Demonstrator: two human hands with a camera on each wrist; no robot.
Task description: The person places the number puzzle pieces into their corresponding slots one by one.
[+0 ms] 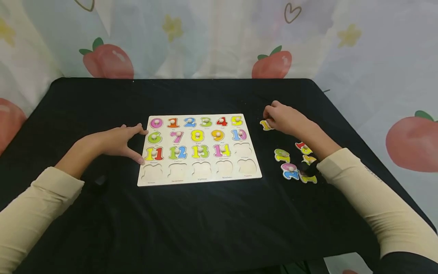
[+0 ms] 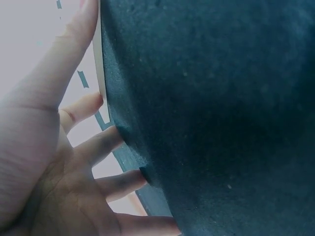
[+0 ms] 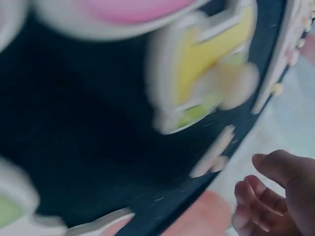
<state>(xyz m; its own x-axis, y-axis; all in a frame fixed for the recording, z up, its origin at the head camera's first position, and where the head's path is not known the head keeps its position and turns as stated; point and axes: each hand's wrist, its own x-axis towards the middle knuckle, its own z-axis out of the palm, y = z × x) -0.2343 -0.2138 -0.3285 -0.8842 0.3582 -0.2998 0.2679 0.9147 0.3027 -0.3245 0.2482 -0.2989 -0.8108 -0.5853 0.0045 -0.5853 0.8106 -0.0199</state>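
Note:
A wooden number puzzle board [image 1: 199, 167] lies flat, with knobbed number pieces in its upper rows and bare recesses at fifteen and along the bottom row. At its left edge, my left hand [image 1: 114, 141] spreads thumb and fingers; the thumb and a fingertip touch the board. In the left wrist view the fingers [image 2: 120, 184] are straight. Right of the board, my right hand [image 1: 285, 117] hovers by a yellow number piece [image 1: 265, 125], partly hidden under it. In the right wrist view the fingers [image 3: 246, 194] are loosely bent, apart from the thumb, with nothing visible between them.
More loose pieces lie to the right: a green-yellow one [image 1: 282, 155], a pink-blue one [image 1: 289, 171], and others partly under the right forearm. A black cloth [image 1: 205, 220] covers the table. Behind it hangs a fruit-patterned curtain [image 1: 212, 38].

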